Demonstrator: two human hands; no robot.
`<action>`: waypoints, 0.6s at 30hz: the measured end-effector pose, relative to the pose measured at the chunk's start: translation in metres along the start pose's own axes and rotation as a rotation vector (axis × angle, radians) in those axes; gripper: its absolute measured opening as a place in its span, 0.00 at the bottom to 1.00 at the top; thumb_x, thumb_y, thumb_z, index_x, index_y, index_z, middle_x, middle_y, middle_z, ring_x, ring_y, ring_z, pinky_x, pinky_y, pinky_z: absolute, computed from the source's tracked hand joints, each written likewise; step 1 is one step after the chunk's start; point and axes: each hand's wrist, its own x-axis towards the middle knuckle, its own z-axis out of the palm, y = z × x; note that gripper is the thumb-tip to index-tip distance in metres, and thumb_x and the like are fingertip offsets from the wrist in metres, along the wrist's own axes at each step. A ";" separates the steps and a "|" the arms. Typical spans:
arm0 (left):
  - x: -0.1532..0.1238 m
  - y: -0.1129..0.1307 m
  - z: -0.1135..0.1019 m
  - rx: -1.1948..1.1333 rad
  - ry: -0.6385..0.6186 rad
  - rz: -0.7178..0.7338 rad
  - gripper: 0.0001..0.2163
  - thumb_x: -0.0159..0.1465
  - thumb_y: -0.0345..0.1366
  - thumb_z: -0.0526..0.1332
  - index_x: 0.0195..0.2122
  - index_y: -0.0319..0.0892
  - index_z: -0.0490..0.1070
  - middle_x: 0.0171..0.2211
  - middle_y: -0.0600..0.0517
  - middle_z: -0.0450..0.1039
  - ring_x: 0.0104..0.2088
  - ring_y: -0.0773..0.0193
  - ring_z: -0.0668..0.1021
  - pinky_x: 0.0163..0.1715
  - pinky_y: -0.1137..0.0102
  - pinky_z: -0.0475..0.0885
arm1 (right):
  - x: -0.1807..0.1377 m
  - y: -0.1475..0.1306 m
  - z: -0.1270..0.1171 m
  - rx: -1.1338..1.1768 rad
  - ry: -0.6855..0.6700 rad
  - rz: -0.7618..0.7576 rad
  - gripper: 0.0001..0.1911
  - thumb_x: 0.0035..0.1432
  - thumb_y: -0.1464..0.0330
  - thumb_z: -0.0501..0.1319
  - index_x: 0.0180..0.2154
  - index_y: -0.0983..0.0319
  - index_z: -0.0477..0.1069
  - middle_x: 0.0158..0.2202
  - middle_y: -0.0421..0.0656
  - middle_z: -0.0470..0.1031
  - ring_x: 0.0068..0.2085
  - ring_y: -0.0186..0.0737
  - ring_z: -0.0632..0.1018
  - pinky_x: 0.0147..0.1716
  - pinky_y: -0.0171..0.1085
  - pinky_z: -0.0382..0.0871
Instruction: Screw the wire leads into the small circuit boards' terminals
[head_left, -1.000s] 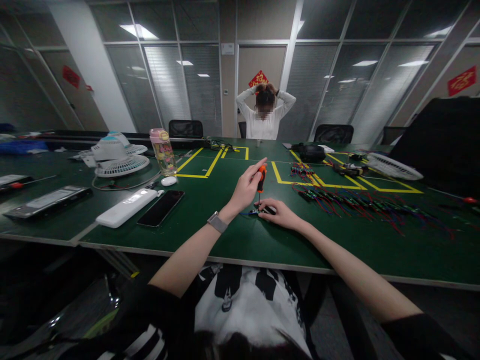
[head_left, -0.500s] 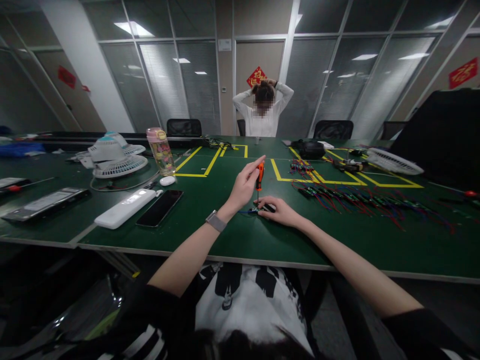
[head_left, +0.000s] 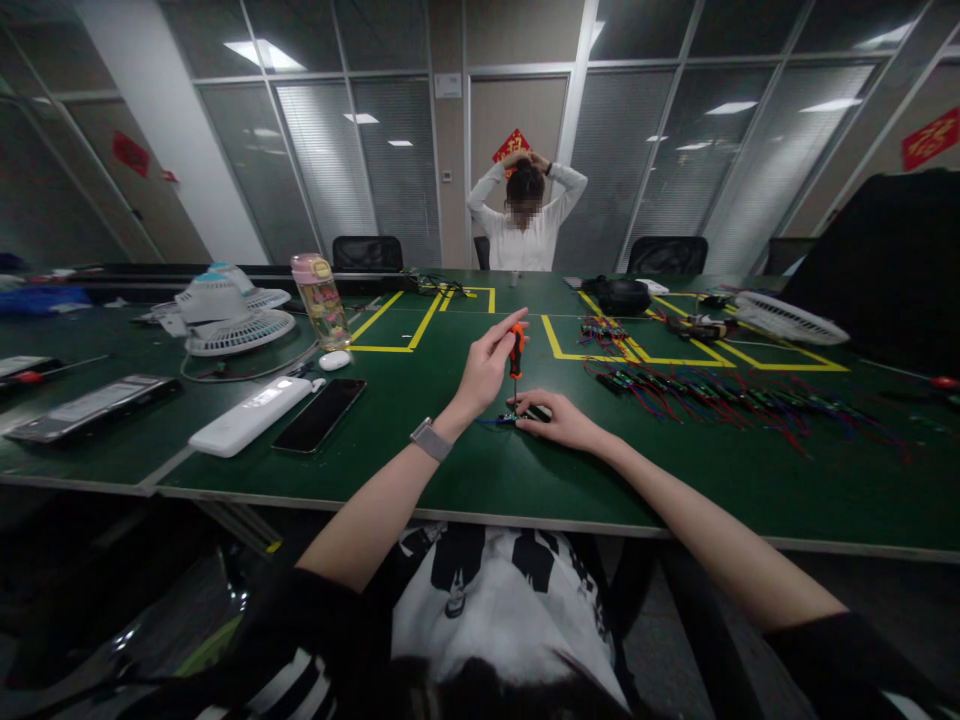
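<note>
An orange-and-black screwdriver [head_left: 516,350] stands upright, its handle held between the thumb and fingers of my left hand [head_left: 484,368]. Its thin shaft runs down to a small circuit board [head_left: 511,419] with a blue wire, lying on the green table [head_left: 450,480]. My right hand [head_left: 559,420] is closed on the board from the right, and its fingers partly cover it. The screwdriver's tip is too small to make out against the board.
Several wired circuit boards [head_left: 712,395] lie in a row at the right. To the left are a phone [head_left: 321,415], a white power bank [head_left: 251,417], a bottle [head_left: 322,305] and a fan [head_left: 240,325]. Across the table sits a person [head_left: 523,235] with raised arms.
My left hand has shifted slightly around the screwdriver's handle, which stays upright over the board. My right hand keeps its place. Across the table, the person's hands have moved a little above the head.
</note>
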 end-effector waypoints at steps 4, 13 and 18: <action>0.002 0.000 -0.001 -0.141 -0.094 -0.058 0.17 0.67 0.36 0.52 0.55 0.43 0.66 0.45 0.46 0.75 0.39 0.63 0.79 0.38 0.68 0.73 | 0.000 0.000 0.000 -0.003 0.000 -0.005 0.06 0.54 0.66 0.63 0.35 0.61 0.74 0.47 0.48 0.76 0.49 0.46 0.76 0.52 0.47 0.66; -0.007 0.008 0.000 0.336 0.068 0.183 0.11 0.63 0.40 0.58 0.45 0.46 0.73 0.39 0.50 0.68 0.40 0.65 0.73 0.45 0.70 0.68 | 0.000 0.001 0.000 0.007 0.002 0.004 0.05 0.54 0.66 0.64 0.34 0.60 0.74 0.46 0.47 0.77 0.48 0.46 0.77 0.52 0.47 0.67; -0.005 0.007 0.001 0.125 -0.047 0.155 0.16 0.68 0.35 0.48 0.54 0.46 0.67 0.50 0.48 0.69 0.49 0.63 0.73 0.51 0.66 0.66 | 0.000 0.000 0.000 0.008 0.004 0.005 0.05 0.54 0.66 0.63 0.34 0.60 0.74 0.46 0.48 0.77 0.48 0.46 0.77 0.52 0.47 0.67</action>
